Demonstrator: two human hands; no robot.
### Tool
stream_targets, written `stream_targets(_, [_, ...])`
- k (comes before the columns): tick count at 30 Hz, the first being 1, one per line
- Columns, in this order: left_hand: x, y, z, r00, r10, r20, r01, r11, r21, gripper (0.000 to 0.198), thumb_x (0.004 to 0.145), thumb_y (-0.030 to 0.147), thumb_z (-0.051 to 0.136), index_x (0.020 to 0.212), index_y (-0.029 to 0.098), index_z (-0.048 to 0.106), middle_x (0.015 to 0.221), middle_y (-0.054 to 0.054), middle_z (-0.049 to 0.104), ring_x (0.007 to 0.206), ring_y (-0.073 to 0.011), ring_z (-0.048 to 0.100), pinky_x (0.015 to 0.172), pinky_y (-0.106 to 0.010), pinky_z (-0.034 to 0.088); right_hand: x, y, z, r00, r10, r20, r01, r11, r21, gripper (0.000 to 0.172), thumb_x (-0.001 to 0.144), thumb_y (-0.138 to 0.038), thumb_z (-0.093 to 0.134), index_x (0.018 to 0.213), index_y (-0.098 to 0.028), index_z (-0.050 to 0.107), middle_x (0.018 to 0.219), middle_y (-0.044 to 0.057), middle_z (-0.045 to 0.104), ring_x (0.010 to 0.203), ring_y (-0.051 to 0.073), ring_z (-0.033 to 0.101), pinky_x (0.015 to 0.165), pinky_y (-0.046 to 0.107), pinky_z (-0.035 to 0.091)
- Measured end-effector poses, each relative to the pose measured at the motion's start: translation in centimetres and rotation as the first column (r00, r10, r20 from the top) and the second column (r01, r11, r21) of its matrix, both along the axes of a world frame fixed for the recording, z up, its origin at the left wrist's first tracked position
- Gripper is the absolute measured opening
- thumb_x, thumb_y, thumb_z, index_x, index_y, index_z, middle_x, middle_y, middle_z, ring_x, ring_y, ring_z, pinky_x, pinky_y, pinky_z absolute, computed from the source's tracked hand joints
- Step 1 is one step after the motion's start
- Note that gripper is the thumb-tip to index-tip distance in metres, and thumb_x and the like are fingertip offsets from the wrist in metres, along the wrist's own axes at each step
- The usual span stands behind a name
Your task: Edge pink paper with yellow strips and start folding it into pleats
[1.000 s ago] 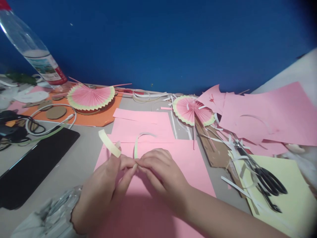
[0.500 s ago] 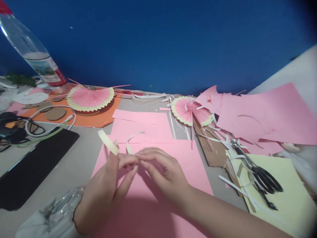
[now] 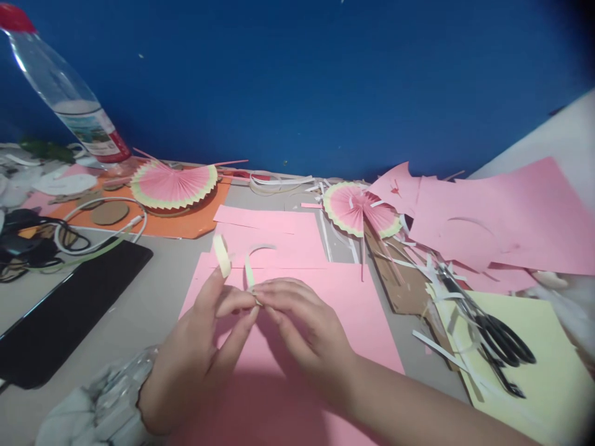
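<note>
My left hand (image 3: 199, 353) and my right hand (image 3: 302, 325) meet fingertip to fingertip above a large pink paper sheet (image 3: 367, 322). Both pinch a thin pale strip (image 3: 250, 263) that curls up and over from the pinch. A short pale yellow strip (image 3: 222, 254) sticks up from my left thumb and forefinger. Both hands have their fingers pressed together on the strips.
Two pink-and-yellow pleated paper fans (image 3: 173, 184) (image 3: 360, 207) lie further back, one on an orange sheet (image 3: 186, 220). Black scissors (image 3: 502, 341) rest on a yellow sheet (image 3: 548, 365) at the right. A tilted plastic bottle (image 3: 69, 99), cables (image 3: 69, 232) and a black slab (image 3: 65, 303) are at the left. Paper scraps lie about.
The yellow strip at my left thumb has turned more upright and edge-on. The curled strip has shifted a little. Both hands stay pinched together in nearly the same place.
</note>
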State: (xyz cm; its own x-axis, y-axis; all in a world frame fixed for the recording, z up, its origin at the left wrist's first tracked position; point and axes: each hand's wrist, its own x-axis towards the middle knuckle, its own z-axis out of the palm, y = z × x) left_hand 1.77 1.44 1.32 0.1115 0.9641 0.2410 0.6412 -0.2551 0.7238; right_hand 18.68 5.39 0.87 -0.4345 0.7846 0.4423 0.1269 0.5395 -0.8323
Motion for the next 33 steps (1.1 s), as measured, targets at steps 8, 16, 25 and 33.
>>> stream_targets(8, [-0.54, 0.25, -0.35, 0.996, 0.025, 0.089, -0.019, 0.998, -0.067, 0.038, 0.089, 0.019, 0.047, 0.121, 0.029, 0.030, 0.088, 0.006, 0.066, 0.090, -0.0132, 0.062, 0.091, -0.031, 0.041, 0.15, 0.07, -0.40, 0.991, 0.043, 0.124, -0.060, 0.990, 0.131, 0.040, 0.087, -0.007, 0.044, 0.123, -0.022, 0.052, 0.120, 0.007, 0.061, 0.115, 0.014, 0.052, 0.099, 0.036, 0.043])
stream_targets(16, [-0.92, 0.15, -0.13, 0.999, 0.018, 0.031, -0.016, 0.998, -0.058, 0.052, 0.090, 0.024, 0.046, 0.134, 0.029, 0.019, 0.086, 0.006, 0.067, 0.088, -0.0127, 0.063, 0.074, -0.024, 0.047, 0.16, -0.26, -0.38, 0.983, 0.039, 0.180, -0.065, 0.989, 0.136, 0.045, 0.085, -0.004, 0.043, 0.127, -0.020, 0.049, 0.126, 0.007, 0.057, 0.120, 0.013, 0.048, 0.101, 0.032, 0.042])
stream_targets(25, [-0.89, 0.26, -0.33, 0.999, -0.019, 0.043, 0.019, 1.000, -0.002, 0.049, 0.087, 0.017, 0.049, 0.128, 0.031, 0.026, 0.088, 0.006, 0.065, 0.090, -0.0129, 0.062, 0.090, -0.031, 0.042, 0.19, -0.06, -0.33, 0.975, 0.047, 0.217, -0.091, 0.977, 0.193, 0.044, 0.084, -0.004, 0.040, 0.125, -0.018, 0.048, 0.124, 0.009, 0.058, 0.116, 0.015, 0.050, 0.099, 0.036, 0.043])
stream_targets(33, [-0.99, -0.06, -0.40, 0.993, -0.004, 0.117, 0.008, 0.999, -0.039, 0.068, 0.090, 0.020, 0.045, 0.141, 0.032, 0.001, 0.089, 0.004, 0.067, 0.082, -0.0127, 0.064, 0.077, -0.028, 0.051, 0.22, -0.18, -0.04, 0.975, 0.070, 0.212, -0.108, 0.979, 0.172, 0.050, 0.085, -0.004, 0.039, 0.132, -0.021, 0.041, 0.125, 0.009, 0.057, 0.116, 0.015, 0.051, 0.095, 0.035, 0.046])
